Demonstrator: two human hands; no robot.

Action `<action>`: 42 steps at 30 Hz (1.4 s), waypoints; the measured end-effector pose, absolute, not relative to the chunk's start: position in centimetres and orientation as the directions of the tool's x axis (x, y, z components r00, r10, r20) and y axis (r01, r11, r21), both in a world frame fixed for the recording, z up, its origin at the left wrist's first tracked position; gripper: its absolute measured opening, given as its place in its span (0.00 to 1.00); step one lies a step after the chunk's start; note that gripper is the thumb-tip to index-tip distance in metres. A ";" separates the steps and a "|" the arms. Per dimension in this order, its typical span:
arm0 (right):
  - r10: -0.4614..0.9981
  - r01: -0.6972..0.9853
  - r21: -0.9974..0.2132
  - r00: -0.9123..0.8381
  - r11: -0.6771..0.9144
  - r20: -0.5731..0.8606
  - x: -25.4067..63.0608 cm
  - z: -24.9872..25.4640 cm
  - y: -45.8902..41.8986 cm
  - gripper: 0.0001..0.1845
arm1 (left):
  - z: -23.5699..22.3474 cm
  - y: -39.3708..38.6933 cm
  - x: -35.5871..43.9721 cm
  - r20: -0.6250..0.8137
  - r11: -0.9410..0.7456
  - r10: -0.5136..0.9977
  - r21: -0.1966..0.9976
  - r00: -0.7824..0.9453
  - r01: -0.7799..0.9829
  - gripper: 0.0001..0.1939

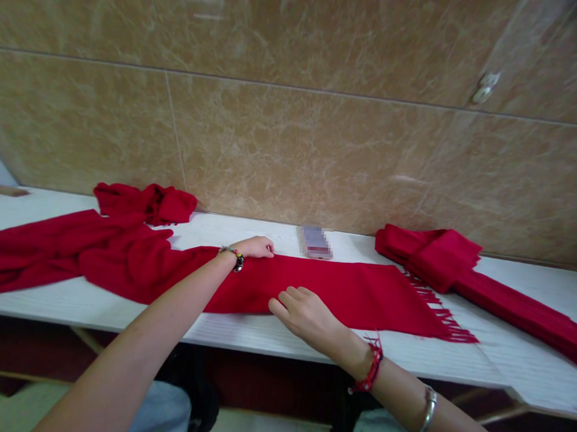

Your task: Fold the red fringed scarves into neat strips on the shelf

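Observation:
A long red scarf point(357, 293) lies across the white table, spread flat in its middle and right part, with a fringe at its right end. Its left part is bunched in loose folds. My left hand point(256, 246) is closed at the scarf's far edge, the fingers pinched on the cloth there. My right hand point(306, 315) is over the flat part nearer the front edge, its fingers curled in and nothing visible in them. Whether it presses on the cloth is hard to tell.
A crumpled red cloth point(145, 202) lies at the back left. Folded red scarves point(428, 250) are piled at the right, one long strip reaching the right edge. A blurred-out phone-like object point(316, 242) lies behind the scarf. A tiled wall point(293, 144) bounds the white table point(242, 330).

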State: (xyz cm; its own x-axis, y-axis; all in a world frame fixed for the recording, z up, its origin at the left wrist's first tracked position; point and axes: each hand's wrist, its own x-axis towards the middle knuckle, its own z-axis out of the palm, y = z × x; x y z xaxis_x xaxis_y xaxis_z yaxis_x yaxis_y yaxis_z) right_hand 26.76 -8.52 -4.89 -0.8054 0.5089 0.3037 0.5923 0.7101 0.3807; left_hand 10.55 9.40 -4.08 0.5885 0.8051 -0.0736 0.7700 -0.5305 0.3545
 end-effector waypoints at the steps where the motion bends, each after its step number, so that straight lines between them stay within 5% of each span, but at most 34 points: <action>1: 0.522 0.607 0.379 -0.794 0.698 0.310 26.7 -5.0 -8.6 0.08 | -4.1 9.4 10.6 -0.068 -0.528 0.806 0.364 0.587 0.767 0.10; 12: 0.502 0.610 0.406 -0.792 0.680 0.348 26.6 -5.5 -9.0 0.07 | -4.3 9.7 10.7 -0.035 -0.467 0.828 0.509 0.560 0.723 0.07; 19: 0.485 0.707 0.403 -0.698 0.581 0.526 28.6 -2.6 -9.5 0.09 | -1.1 9.4 12.0 0.047 -0.430 0.845 0.650 0.532 0.626 0.11; 27: 0.539 0.880 0.371 -0.475 0.297 0.696 37.3 1.5 -11.4 0.16 | 5.5 8.5 21.8 0.175 -0.349 0.825 0.906 0.538 0.241 0.07; 33: 0.638 0.925 0.367 -0.344 0.102 0.689 46.1 1.0 -12.7 0.17 | 5.3 8.3 31.8 0.074 -0.384 0.807 0.820 0.586 0.425 0.09; 42: 0.897 0.939 0.294 -0.277 0.177 0.344 52.4 -4.4 -13.1 0.20 | -2.7 9.5 40.8 0.072 -0.565 0.698 0.667 0.713 0.486 0.15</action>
State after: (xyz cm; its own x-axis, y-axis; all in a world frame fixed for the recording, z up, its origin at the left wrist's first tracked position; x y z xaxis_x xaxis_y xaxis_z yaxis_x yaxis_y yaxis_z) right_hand 52.38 -13.05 -4.43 -0.2770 0.8973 0.3436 0.9392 0.1774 0.2940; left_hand 40.78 9.45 -2.71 0.7127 0.6977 0.0719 0.4857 -0.5649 0.6671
